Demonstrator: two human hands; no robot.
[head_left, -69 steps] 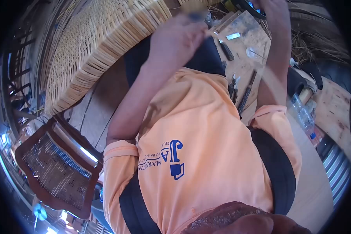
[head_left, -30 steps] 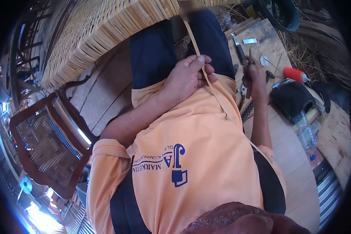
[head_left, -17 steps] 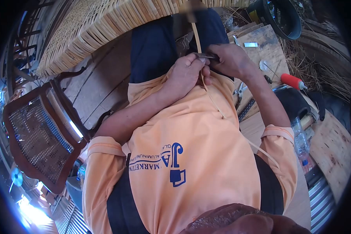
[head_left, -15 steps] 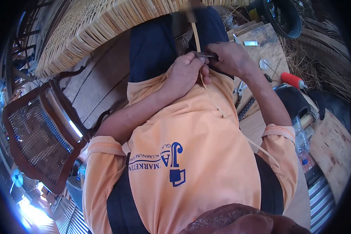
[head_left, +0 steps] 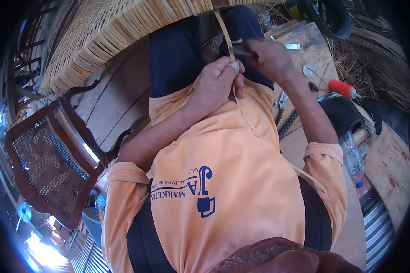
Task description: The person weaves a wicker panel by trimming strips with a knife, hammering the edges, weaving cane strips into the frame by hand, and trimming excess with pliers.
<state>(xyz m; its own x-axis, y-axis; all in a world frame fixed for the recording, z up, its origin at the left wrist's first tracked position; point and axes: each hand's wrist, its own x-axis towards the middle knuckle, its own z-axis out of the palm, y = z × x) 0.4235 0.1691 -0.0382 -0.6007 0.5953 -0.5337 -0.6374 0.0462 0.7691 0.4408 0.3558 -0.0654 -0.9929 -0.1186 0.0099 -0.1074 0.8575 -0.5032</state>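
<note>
A thin rattan strip runs down from the edge of the woven rattan piece. My left hand is closed around it at my waist, thumb pressed on top. Below the fingers its narrow tail crosses my orange shirt toward my right sleeve. Just right of the strip, my right hand is closed on a knife, whose dark blade is smeared by motion. A pale curled shaving shows beside the strip, over my dark trouser leg.
To the right, a wooden board carries a red-capped bottle and pliers. A dark bucket stands at the upper right. At left is a chair back with cane mesh. A plastic bottle lies beyond my right arm.
My right hand has moved the knife forward and slightly away from my left hand, along the strip. A curled shaving now shows there. My left hand keeps its grip almost unmoved.
</note>
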